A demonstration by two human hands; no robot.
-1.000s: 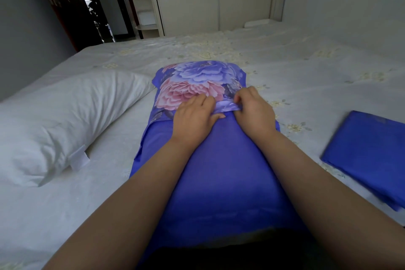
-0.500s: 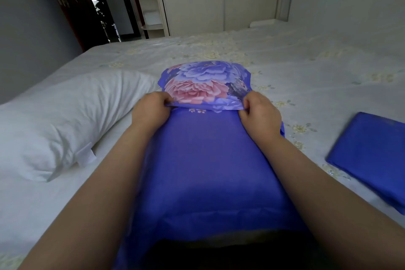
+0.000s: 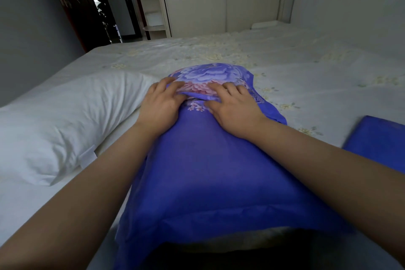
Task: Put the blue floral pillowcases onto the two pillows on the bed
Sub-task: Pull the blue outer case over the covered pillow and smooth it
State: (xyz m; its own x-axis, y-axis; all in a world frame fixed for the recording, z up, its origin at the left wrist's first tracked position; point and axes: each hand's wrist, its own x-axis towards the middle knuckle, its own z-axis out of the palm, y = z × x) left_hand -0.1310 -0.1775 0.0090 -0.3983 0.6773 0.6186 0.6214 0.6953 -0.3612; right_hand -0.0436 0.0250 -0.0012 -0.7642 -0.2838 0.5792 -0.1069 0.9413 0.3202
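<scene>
Both my forearms reach forward over the blue floral pillowcase (image 3: 210, 160), which lies mid-bed on a pillow. Left hand (image 3: 161, 105) curls over the floral flap's edge, gripping it. Right hand (image 3: 233, 105) lies flat, fingers spread, pressing the flap. Bare white pillow (image 3: 65, 120) just left; folded second pillowcase (image 3: 379, 142) right.

Blue pillowcase (image 3: 210, 160) w/ pink-purple floral end; white pillow (image 3: 65, 116).
</scene>
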